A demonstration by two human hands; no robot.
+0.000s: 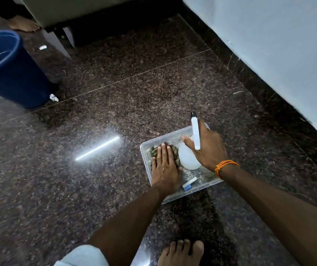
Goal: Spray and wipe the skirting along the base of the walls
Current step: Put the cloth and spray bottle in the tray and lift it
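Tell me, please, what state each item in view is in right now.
Spray bottle: at the tub, gripped by the right hand.
Cloth: bunched in the tub, pressed under the flat left hand.
Tub: lidless, on the floor.
Bucket: upright, uncovered.
Skirting: untouched; wetness cannot be told.
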